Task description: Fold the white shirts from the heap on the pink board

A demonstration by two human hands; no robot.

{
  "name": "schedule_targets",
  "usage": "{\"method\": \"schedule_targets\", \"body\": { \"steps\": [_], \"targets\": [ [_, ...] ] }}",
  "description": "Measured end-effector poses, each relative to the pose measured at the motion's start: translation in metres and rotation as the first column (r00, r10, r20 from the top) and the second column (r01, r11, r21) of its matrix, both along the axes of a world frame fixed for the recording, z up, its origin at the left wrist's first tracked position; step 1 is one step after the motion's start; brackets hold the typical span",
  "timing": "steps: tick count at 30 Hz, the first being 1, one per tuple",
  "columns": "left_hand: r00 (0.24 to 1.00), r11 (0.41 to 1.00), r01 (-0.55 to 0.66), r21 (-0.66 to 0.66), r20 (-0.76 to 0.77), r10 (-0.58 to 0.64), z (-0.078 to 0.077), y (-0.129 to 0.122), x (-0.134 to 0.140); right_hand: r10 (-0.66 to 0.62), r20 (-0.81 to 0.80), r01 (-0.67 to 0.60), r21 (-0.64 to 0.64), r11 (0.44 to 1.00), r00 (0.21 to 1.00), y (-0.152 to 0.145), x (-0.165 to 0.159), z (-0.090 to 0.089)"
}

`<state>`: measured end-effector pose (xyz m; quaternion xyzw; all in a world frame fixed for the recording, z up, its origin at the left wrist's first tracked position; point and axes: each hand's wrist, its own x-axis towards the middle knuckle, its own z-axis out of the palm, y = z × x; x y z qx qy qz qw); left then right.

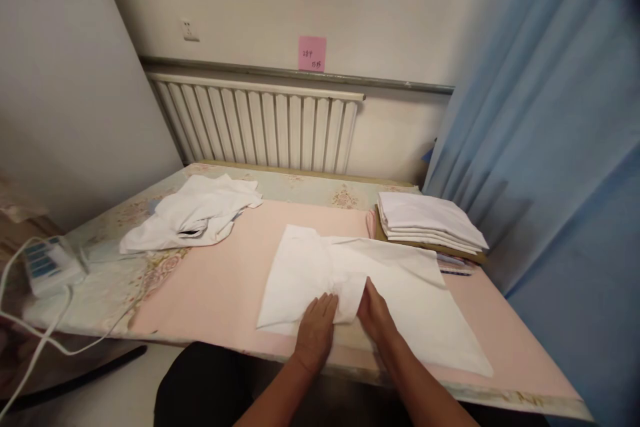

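Note:
A white cloth garment (295, 273), partly folded, lies spread on the pink sheet in front of me; its exact kind is unclear. My left hand (317, 327) rests flat on its folded middle, fingers stretched out over the fabric. At the edge of a small raised flap, my right hand (374, 310) pinches the white cloth between thumb and fingers. The wide right half of the garment stretches out flat beyond that hand, with its corner near the table's front edge. Parts of the right fingers are hidden behind the flap.
A crumpled white garment (200, 210) lies at the back left. Neatly folded white cloths (427, 220) are stacked at the back right. A white power strip (53, 267) with cables stands at the far left. A blue curtain (550, 147) hangs to the right, and a radiator (270, 123) runs behind the table.

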<state>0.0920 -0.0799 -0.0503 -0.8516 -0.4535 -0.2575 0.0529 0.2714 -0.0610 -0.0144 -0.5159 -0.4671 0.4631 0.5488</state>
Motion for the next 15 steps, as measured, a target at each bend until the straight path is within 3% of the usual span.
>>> {"method": "schedule_targets", "body": {
  "steps": [6,15],
  "targets": [
    [0.999,1.000,0.017,0.003,-0.039,-0.017,-0.010,-0.003,0.001,0.020,-0.309,-0.064,-0.131,0.989,0.951,0.002,-0.008,0.004],
    [0.989,0.996,0.087,0.023,-0.124,-0.084,-0.013,-0.007,-0.005,-0.111,-0.347,0.060,-0.153,0.986,0.931,0.000,-0.006,-0.014]
  ]
}}
